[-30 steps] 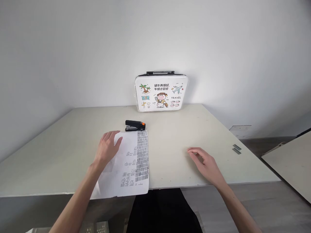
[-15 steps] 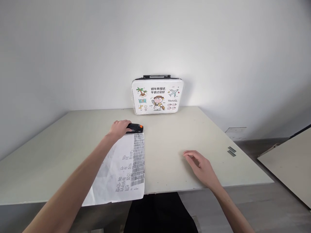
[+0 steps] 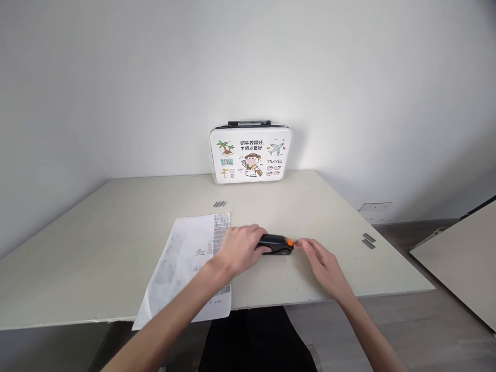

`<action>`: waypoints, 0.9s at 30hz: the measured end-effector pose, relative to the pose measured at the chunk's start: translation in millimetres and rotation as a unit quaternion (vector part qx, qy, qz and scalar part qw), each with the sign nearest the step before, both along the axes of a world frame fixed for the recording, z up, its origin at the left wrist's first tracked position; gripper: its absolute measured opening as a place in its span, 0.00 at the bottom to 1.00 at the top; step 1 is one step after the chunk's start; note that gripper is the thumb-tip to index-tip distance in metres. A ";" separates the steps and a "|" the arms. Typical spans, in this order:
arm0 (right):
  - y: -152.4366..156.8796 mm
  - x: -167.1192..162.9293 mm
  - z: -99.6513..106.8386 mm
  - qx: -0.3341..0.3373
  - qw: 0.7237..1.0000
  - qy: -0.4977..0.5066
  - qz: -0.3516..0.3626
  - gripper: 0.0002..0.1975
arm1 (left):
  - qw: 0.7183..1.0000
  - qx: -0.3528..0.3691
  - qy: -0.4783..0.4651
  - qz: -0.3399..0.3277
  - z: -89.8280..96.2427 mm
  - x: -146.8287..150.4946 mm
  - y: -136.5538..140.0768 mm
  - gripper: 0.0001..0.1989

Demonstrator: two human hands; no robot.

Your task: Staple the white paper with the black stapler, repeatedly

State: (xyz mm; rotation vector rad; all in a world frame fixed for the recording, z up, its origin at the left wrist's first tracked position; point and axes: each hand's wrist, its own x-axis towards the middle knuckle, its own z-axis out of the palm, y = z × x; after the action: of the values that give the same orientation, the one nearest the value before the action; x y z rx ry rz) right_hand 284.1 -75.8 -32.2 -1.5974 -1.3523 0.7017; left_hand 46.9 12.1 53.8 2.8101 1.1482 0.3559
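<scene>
A black stapler (image 3: 276, 244) with an orange tip is gripped near its rear by my left hand (image 3: 241, 248), just right of the paper. My right hand (image 3: 318, 261) is at the stapler's orange end, thumb and fingertips pinched together close against it. Whether something small sits in that pinch is too fine to make out. Under my left forearm lies a white printed sheet of paper (image 3: 189, 237), with dark barcode-like columns along its right side.
A white case with cartoon travel pictures (image 3: 251, 155) stands against the wall at the back. Several grey staple strips (image 3: 219, 204) lie behind the paper. Two more strips (image 3: 369, 241) rest near the right edge of the white table (image 3: 96, 232).
My left hand has carried the stapler right and nearer, off the paper's top edge, to my right hand. Staple strips behind the paper are now uncovered. My right hand has hardly moved.
</scene>
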 end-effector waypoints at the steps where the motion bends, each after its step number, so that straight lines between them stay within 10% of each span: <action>1: -0.1 -0.2 0.8 0.000 1.000 0.014 -0.003 0.24 | 1.000 -0.007 0.001 -0.009 -4.8 6.6 -6.5 0.11; 15: 2.8 1.9 -1.1 0.000 1.000 0.006 0.023 0.25 | 0.986 -0.121 -0.115 0.025 -33.2 9.8 -18.4 0.22; 27: 2.1 1.9 -0.7 -0.018 1.000 -0.012 0.018 0.25 | 0.984 -0.131 -0.107 0.051 -37.7 -5.9 -18.4 0.05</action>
State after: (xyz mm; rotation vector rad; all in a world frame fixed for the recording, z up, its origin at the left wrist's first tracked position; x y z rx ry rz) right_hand 285.9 -73.7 -32.8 -1.6176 -1.3967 0.7345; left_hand 41.0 -6.2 16.1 2.4274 1.1968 0.4625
